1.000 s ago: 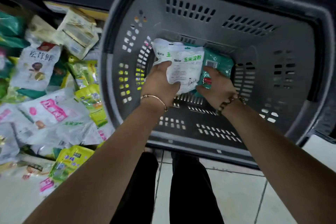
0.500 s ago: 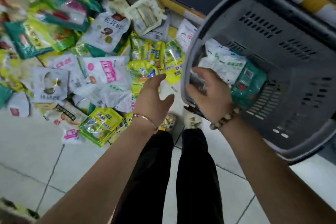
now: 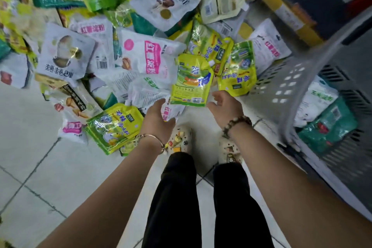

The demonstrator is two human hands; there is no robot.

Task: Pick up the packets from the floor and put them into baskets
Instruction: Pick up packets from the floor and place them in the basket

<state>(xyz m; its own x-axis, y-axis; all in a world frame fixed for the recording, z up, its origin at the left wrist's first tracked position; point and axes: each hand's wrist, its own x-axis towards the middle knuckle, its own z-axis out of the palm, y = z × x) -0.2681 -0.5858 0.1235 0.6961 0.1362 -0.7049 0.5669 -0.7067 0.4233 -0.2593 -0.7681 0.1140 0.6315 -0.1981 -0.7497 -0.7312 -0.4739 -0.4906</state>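
Packets (image 3: 141,56) are reached for on the floor (image 3: 40,167), nothing gripped yet.
Left hand (image 3: 159,121) and right hand (image 3: 225,107) are spread open beside a yellow pouch (image 3: 191,80); two more are seen in the basket (image 3: 291,90).

packets (image 3: 141,50) left of basket (image 3: 289,94).

红薯淀粉 marks a white packet (image 3: 149,56), 鸡精调味料 a yellow packet (image 3: 114,125).

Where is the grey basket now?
The grey basket sits at the right edge of the head view, just right of the right hand, with a green packet inside.
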